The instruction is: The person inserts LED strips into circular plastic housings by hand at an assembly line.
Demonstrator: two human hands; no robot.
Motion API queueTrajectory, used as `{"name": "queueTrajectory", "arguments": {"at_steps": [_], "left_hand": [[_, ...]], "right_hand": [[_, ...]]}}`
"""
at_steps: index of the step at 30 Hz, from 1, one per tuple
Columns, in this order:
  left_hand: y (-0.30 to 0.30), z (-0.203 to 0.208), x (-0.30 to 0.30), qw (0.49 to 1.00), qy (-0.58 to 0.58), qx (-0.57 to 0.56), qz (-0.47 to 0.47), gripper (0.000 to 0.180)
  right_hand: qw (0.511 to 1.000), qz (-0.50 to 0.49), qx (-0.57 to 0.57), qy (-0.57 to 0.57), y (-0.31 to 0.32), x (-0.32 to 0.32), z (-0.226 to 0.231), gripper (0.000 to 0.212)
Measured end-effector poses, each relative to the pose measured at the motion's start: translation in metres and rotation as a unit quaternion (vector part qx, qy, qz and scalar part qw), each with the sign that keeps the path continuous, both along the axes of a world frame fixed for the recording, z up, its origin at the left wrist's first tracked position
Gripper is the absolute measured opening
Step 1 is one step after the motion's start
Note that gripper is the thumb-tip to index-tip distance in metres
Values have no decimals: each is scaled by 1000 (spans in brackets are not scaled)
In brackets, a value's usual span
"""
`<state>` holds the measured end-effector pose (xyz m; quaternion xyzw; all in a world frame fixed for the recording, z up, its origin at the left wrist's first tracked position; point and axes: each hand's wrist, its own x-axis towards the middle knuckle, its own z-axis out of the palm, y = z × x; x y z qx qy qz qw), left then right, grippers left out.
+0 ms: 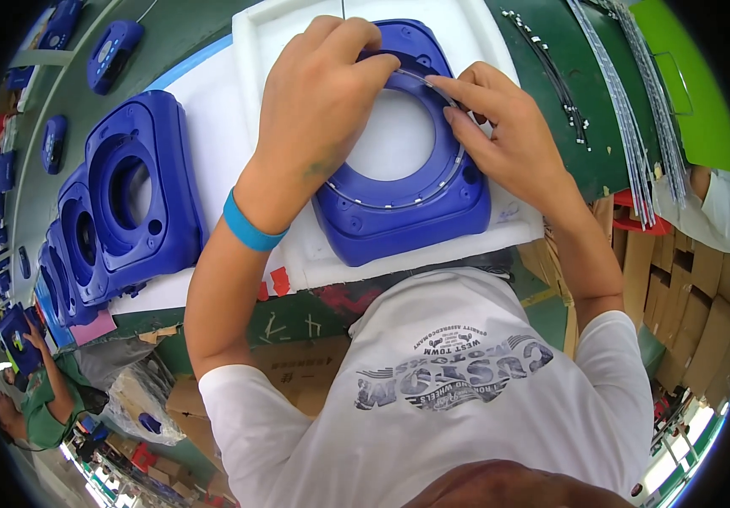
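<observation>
A blue plastic housing [365, 241] with a large round opening lies before me on white foam. Around that opening runs a thin light strip [399, 205] dotted with small white pieces. My left hand [318, 102] is closed at the upper left of the ring, fingertips pressed together by the strip; what they pinch is hidden. At the upper right of the ring, my right hand [504, 127] pinches the strip between thumb and fingers. A blue wristband [249, 224] circles my left wrist.
More blue housings [149, 182] stand in a row at left. Loose dark strips [555, 80] and bundles of long strips [619, 102] lie at right, beside a bright green panel [695, 76]. Cardboard boxes [678, 313] are stacked lower right. A person in green [52, 398] works far left.
</observation>
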<state>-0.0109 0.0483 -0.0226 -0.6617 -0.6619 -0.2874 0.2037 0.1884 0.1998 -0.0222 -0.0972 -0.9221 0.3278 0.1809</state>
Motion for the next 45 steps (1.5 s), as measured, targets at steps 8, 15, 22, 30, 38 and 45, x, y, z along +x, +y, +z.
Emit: {"name": "queueTrajectory", "arguments": {"at_steps": [8, 15, 22, 30, 38, 45], "left_hand": [[17, -5, 16, 999, 45, -10, 26, 9], [21, -9, 21, 994, 105, -2, 37, 7], [21, 2, 4, 985, 169, -11, 16, 16], [26, 13, -27, 986, -95, -39, -130, 40], [-4, 3, -16, 986, -156, -54, -9, 51], [-69, -28, -16, 934, -337, 78, 95, 35]], "right_hand": [[989, -42, -144, 0, -7, 0, 1, 53], [990, -43, -134, 3, -7, -1, -1, 54], [994, -34, -108, 4, -7, -3, 1, 54], [992, -38, -123, -3, -9, -1, 1, 53], [992, -44, -117, -4, -5, 13, 5, 55], [956, 230, 169, 67, -33, 26, 26, 66]]}}
